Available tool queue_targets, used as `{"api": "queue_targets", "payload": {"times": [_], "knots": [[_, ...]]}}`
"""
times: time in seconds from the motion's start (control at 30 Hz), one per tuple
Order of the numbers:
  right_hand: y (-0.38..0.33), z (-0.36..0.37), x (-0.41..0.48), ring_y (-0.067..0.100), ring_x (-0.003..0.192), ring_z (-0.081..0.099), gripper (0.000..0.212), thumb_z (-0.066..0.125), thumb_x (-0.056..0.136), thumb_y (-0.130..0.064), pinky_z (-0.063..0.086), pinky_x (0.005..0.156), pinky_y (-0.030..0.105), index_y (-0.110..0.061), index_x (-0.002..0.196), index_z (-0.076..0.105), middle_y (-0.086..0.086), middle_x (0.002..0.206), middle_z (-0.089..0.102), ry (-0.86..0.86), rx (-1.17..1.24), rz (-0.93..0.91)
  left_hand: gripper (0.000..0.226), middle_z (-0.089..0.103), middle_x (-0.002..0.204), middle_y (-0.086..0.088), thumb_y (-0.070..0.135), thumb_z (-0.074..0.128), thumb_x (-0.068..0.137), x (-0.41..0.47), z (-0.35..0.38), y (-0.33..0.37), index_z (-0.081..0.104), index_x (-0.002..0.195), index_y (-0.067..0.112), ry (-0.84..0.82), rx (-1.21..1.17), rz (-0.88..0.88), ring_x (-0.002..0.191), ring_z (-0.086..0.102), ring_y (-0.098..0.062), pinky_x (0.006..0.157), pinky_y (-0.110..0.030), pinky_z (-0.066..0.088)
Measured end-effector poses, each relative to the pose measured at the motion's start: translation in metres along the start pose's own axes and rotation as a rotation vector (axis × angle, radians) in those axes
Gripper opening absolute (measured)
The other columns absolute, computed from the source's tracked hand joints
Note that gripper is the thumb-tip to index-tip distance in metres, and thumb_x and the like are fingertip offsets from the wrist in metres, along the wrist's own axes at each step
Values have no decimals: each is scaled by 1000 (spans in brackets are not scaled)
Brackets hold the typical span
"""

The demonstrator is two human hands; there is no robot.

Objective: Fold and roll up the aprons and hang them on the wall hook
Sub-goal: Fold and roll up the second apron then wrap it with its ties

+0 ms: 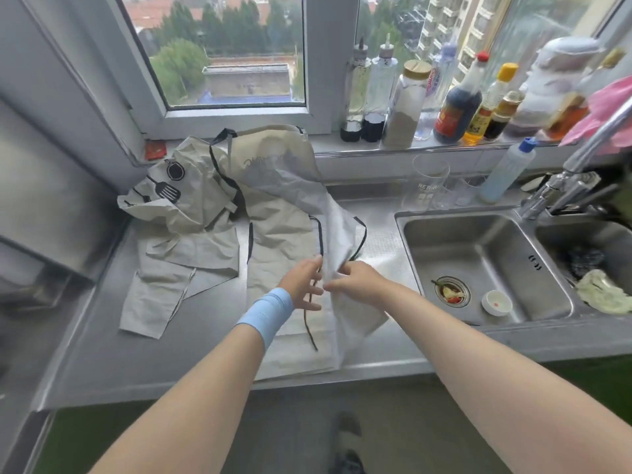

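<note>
Two beige aprons with black trim lie on the steel counter (102,354). One apron (178,220), printed with kitchen utensils, lies crumpled at the left. The other apron (280,213) stretches from the window sill down to the counter's front edge, its right side turned over so the pale grey underside shows. My right hand (355,282) pinches that turned-over edge near the middle. Beside it, my left hand (304,285), with a blue wrist band, has its fingers spread on the fabric next to a black tie string (309,330). No wall hook is in view.
A double steel sink (485,265) lies to the right, with a small white dish and food scraps at the drain, and a tap (581,165) behind. Sauce bottles and jars line the window sill (444,97). Glass tumblers (427,183) stand behind the sink. A steel box (51,206) stands at left.
</note>
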State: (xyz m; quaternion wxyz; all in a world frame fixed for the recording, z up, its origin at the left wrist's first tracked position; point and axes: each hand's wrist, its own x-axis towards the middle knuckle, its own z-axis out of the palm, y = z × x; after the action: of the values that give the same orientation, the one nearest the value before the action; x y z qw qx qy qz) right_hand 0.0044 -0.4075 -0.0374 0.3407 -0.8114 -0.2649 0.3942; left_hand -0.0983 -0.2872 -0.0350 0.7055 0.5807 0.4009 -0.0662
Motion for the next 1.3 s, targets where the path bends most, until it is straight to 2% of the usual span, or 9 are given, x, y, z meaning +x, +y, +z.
{"api": "queue_targets", "payload": {"times": [0.1,0.2,0.37,0.5,0.7,0.93,1.03,1.17,1.3], "knots": [[-23,37,-2,5,102,58,25,69,86,-32,44,79,19,-18,106,70,-19,109,61,-193,2,-50,42,59,111,-5,57,48,93,-18,-25,5,55,117,24,31,-13,-99,97,61,-30,80,-49,56],[-31,75,-4,10,120,53,41,62,72,-46,39,104,29,-26,106,74,-11,126,62,-344,0,-32,38,66,96,-4,56,60,84,-24,-55,-18,62,103,23,135,343,-114,91,64,-27,77,-37,55],[-10,111,7,16,132,48,45,49,85,-17,38,108,29,-26,126,64,-8,141,53,-147,-313,-14,28,65,112,-14,14,55,81,-16,-104,-65,64,107,11,396,760,-96,104,62,-33,84,-31,48],[9,137,13,22,148,22,57,47,88,-25,24,118,45,-32,145,42,0,162,19,-161,-554,-18,34,60,123,-8,15,55,84,-8,-127,-101,58,118,16,329,1001,-182,111,59,-31,90,-32,48],[17,159,17,25,143,29,45,45,92,-26,32,111,44,-31,137,51,-1,152,31,-193,-679,-33,73,33,144,-7,27,62,85,-7,-137,-117,25,148,29,225,1093,-87,134,32,-33,107,-43,38],[1,103,29,22,124,52,41,46,92,-19,46,96,37,-25,132,51,-1,140,50,134,-501,42,56,50,141,-3,37,59,91,-9,-125,-91,46,143,19,-27,1276,-208,124,54,-24,102,-30,42],[-1,74,40,24,119,53,45,47,92,-20,45,85,35,-21,137,44,2,140,45,276,-439,93,55,51,141,-5,39,59,91,-1,-120,-74,48,140,16,16,1369,-211,124,53,-25,101,-32,42],[10,49,61,32,117,54,54,45,94,-18,44,83,36,-16,146,31,9,145,38,352,-422,218,40,53,133,-4,32,57,87,20,-113,-47,59,126,23,169,1302,-46,118,55,-28,97,-35,47],[23,38,89,36,114,55,49,49,97,-27,45,89,38,-12,141,35,16,141,34,297,-406,369,31,57,125,1,31,59,88,52,-90,-24,63,119,30,136,1079,161,114,57,-23,100,-34,45]]}}
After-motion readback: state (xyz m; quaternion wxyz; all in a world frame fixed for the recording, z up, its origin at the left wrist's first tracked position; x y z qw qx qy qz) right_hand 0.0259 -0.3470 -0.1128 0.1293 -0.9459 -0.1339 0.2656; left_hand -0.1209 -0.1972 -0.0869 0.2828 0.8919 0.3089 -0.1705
